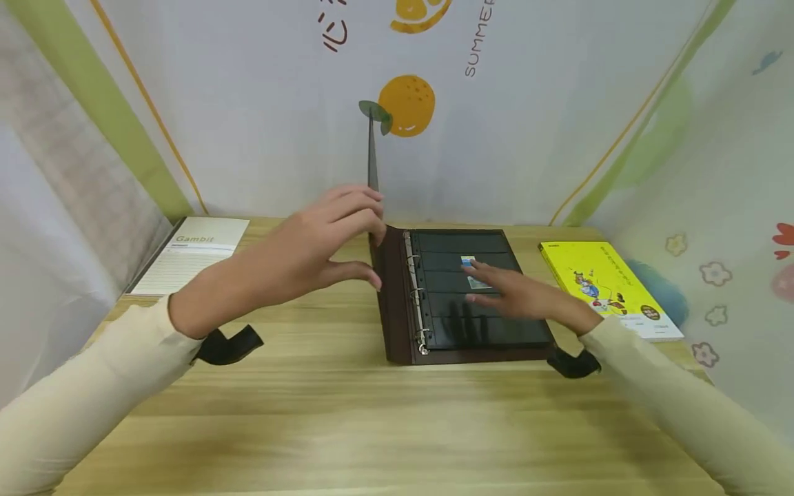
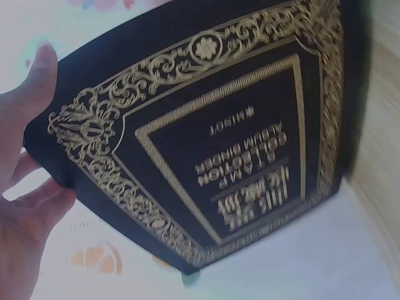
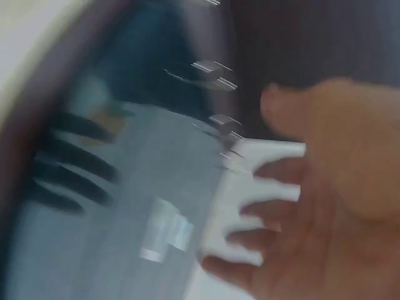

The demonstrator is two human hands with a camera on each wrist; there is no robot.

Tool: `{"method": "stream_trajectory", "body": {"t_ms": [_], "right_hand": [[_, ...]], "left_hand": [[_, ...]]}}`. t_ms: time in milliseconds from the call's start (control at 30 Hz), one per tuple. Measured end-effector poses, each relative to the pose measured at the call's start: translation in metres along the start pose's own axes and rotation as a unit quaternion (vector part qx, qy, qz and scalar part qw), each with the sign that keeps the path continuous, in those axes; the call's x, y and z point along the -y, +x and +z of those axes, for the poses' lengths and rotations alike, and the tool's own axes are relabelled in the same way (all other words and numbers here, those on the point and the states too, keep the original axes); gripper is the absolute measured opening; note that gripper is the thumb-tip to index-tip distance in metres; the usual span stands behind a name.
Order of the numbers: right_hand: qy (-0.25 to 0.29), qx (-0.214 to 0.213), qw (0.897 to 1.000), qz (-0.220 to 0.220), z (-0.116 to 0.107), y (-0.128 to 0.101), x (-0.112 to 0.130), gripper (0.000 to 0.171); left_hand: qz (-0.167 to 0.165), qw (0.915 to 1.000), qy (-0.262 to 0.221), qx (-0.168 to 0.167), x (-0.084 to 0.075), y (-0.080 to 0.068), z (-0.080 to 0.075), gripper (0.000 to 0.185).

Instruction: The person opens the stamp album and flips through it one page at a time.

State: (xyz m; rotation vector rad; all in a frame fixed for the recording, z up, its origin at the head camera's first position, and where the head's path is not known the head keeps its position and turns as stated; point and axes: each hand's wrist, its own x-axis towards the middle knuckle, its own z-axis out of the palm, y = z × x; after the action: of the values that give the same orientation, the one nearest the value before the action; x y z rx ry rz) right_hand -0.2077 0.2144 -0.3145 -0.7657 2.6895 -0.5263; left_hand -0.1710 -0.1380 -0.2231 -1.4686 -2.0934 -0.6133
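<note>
A dark stamp album binder [image 1: 397, 348] lies on the wooden table with its front cover raised nearly upright. My left hand [image 1: 325, 241] holds the cover's edge between thumb and fingers. The left wrist view shows the cover's gold ornamental border [image 2: 206, 49] and "Stamp Collection Album Binder" lettering. Inside, metal rings [image 1: 416, 294] hold a black pocket page [image 1: 459, 241] with small stamps [image 1: 480, 283] near its middle. My right hand [image 1: 521, 293], fingers extended, is over the page's right side, its reflection showing in the glossy surface. The right wrist view is blurred; whether the hand touches the page cannot be told.
A yellow book [image 1: 611, 289] lies to the right of the binder. At the far left is a notepad [image 1: 192, 251] marked "Gambit". Printed white curtains [image 1: 279, 138] hang behind the table and along its sides.
</note>
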Motion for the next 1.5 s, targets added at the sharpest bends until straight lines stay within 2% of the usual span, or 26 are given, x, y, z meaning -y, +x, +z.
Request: {"method": "stream_trajectory", "body": {"t_ms": [100, 200, 333, 467, 600, 700, 767, 833, 900, 1000, 1233, 1367, 1500], "right_hand": [[-0.037, -0.021, 0.999, 0.015, 0.032, -0.007, -0.002, 0.068], [-0.087, -0.051, 0.995, 0.019, 0.055, -0.012, -0.006, 0.065], [-0.142, -0.074, 0.987, 0.022, 0.072, -0.019, -0.016, 0.062], [-0.133, -0.071, 0.988, 0.043, 0.079, -0.027, -0.023, 0.062], [-0.115, -0.064, 0.99, 0.056, 0.08, -0.036, -0.027, 0.064], [-0.109, -0.063, 0.99, 0.059, 0.078, -0.045, -0.029, 0.065], [-0.106, -0.06, 0.991, 0.062, 0.077, -0.05, -0.031, 0.065], [-0.104, -0.057, 0.991, 0.066, 0.076, -0.054, -0.032, 0.066], [-0.105, -0.055, 0.991, 0.069, 0.075, -0.057, -0.032, 0.067], [-0.103, -0.055, 0.991, 0.07, 0.075, -0.056, -0.031, 0.067], [-0.103, -0.057, 0.99, 0.072, 0.077, -0.055, -0.024, 0.066], [-0.105, -0.059, 0.99, 0.076, 0.077, -0.058, -0.023, 0.066], [-0.106, -0.056, 0.99, 0.076, 0.077, -0.058, -0.024, 0.066]], "left_hand": [[-0.019, 0.9995, 0.025, -0.003, -0.002, -0.021, -0.014, 0.043], [-0.035, 0.9977, 0.057, -0.009, -0.005, -0.044, -0.025, 0.038], [-0.043, 0.9944, 0.094, -0.021, -0.008, -0.074, -0.034, 0.048], [-0.058, 0.9904, 0.125, -0.019, -0.008, -0.102, -0.036, 0.058], [-0.104, 0.98, 0.168, 0.025, -0.012, -0.13, -0.033, 0.065], [-0.136, 0.9734, 0.169, 0.074, -0.013, -0.149, -0.024, 0.049], [-0.16, 0.9691, 0.147, 0.117, -0.013, -0.158, -0.015, 0.038], [-0.19, 0.9599, 0.114, 0.171, -0.014, -0.164, -0.006, 0.043], [-0.224, 0.9465, 0.08, 0.219, -0.014, -0.167, 0.004, 0.047], [-0.259, 0.9284, 0.052, 0.261, -0.014, -0.17, 0.016, 0.048], [-0.31, 0.9042, 0.028, 0.292, -0.012, -0.177, 0.037, 0.049], [-0.328, 0.8971, 0.007, 0.295, -0.011, -0.18, 0.045, 0.05], [-0.342, 0.8944, -0.009, 0.288, -0.01, -0.184, 0.048, 0.049]]}}
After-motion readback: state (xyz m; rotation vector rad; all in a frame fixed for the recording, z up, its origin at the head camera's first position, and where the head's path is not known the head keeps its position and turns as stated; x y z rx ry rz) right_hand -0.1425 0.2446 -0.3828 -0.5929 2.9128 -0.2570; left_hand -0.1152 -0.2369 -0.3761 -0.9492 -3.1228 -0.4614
